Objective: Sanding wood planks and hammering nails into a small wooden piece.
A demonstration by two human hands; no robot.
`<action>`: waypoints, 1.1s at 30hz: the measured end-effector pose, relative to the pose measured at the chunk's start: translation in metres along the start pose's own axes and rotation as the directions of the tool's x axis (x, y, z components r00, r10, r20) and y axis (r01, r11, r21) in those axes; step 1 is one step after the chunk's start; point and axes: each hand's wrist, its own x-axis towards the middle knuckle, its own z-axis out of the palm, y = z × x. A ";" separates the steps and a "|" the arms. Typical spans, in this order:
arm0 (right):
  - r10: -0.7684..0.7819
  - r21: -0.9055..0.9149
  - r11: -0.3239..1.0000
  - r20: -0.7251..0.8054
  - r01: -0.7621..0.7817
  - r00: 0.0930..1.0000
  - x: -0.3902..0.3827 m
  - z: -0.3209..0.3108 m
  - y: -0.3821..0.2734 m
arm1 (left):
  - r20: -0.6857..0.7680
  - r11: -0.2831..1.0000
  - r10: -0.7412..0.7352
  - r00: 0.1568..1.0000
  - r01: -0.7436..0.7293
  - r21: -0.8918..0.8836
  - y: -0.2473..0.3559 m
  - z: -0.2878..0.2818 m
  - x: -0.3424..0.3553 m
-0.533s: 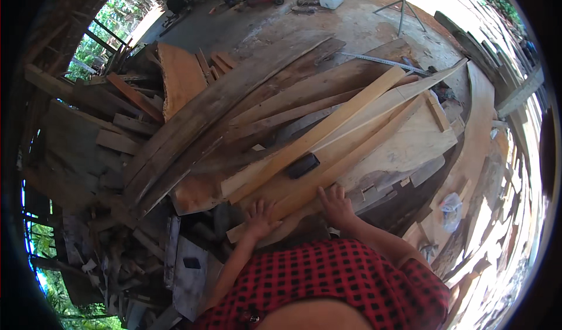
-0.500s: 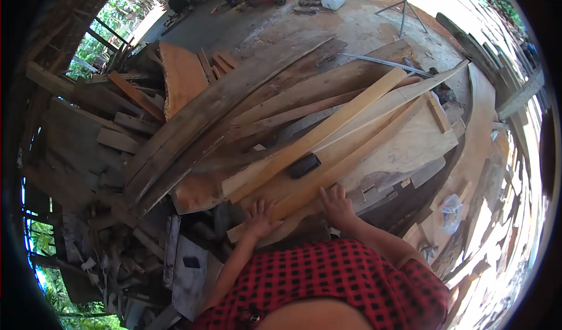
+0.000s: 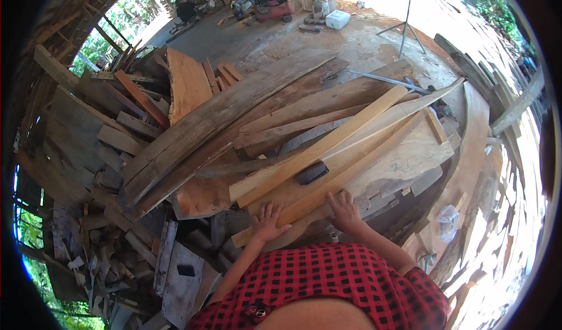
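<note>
Both of my hands rest on a stack of pale brown planks. My left hand (image 3: 268, 222) lies with fingers spread at the near left end of a long narrow wooden strip (image 3: 374, 165). Farther right along the same strip's near edge, my right hand (image 3: 345, 212) also has its fingers apart. Neither hand grips anything visible. Just beyond them, a small dark block-shaped object (image 3: 311, 172) sits on a plank; its kind cannot be made out. A lighter straight board (image 3: 333, 140) runs diagonally behind it, and a wide pale board (image 3: 404, 157) lies to the right.
Long weathered planks (image 3: 228, 107) cross the pile beyond. Broken offcuts (image 3: 117, 254) heap up at left, near a small black flat object (image 3: 186, 270) on a grey board. A tripod (image 3: 404, 31), a white jug (image 3: 338, 19) and a red machine (image 3: 274, 5) stand farther back.
The whole view has shifted slightly, with the scene sitting a little lower in the picture. Both hands stay on the wood, fingers still spread, and the dark object keeps its place on the plank.
</note>
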 end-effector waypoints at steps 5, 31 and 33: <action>0.054 -0.025 0.998 0.086 -0.052 0.995 0.004 -0.019 -0.013 | -0.354 0.819 0.047 0.934 -0.239 -0.522 -0.017 -0.013 0.011; 0.579 0.502 0.653 0.154 -0.568 0.801 0.135 -0.021 -0.012 | -0.362 0.995 -0.068 0.930 0.035 -0.097 -0.064 -0.031 0.033; 0.572 0.593 0.588 0.175 -0.549 0.802 0.131 -0.010 0.000 | -0.322 0.990 -0.045 0.946 -0.001 -0.140 -0.065 -0.033 0.025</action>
